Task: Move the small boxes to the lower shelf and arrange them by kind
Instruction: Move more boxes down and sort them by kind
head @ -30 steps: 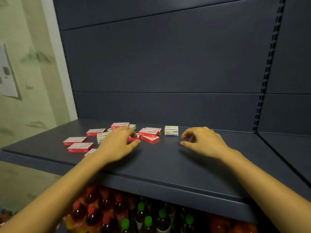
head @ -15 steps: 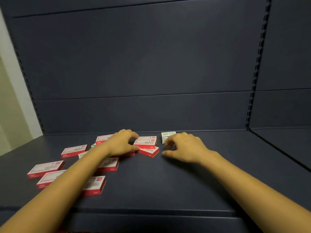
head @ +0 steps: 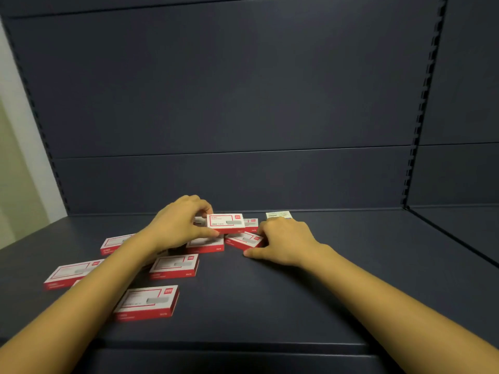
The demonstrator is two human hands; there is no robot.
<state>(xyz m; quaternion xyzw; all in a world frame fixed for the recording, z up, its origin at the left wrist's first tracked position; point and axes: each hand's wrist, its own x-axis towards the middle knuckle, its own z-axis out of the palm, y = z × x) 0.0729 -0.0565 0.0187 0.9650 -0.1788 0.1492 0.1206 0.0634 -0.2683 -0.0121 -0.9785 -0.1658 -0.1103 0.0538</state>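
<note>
Pale green wall [head: 16, 171] at far L edge; the rest is dark blue-grey shelf [head: 351, 279] w/ matching back panel [head: 243, 103]. Red-&-white small boxes lie scattered on the shelf's L half. Far-left box [head: 73, 273] lies flat, partly under L forearm. Back-left box [head: 116, 242] sits behind it. Front box [head: 147, 303] is nearest the front edge, w/ middle box [head: 175, 265] just behind that. L hand [head: 181, 225] is curled, thumb & fingertips pinching L end of held box [head: 226, 223]. That box sits level above a flat box [head: 205, 244]; can't tell if they touch. Rear box [head: 251, 224] peeks out just behind held box. Tilted box [head: 244, 240] leans R of centre. R hand [head: 286, 241] has fingers curled over its R end, thumb stretched along shelf at its near corner. Pale box [head: 279, 215] w/ greenish print sits by back panel, just beyond R hand.
</note>
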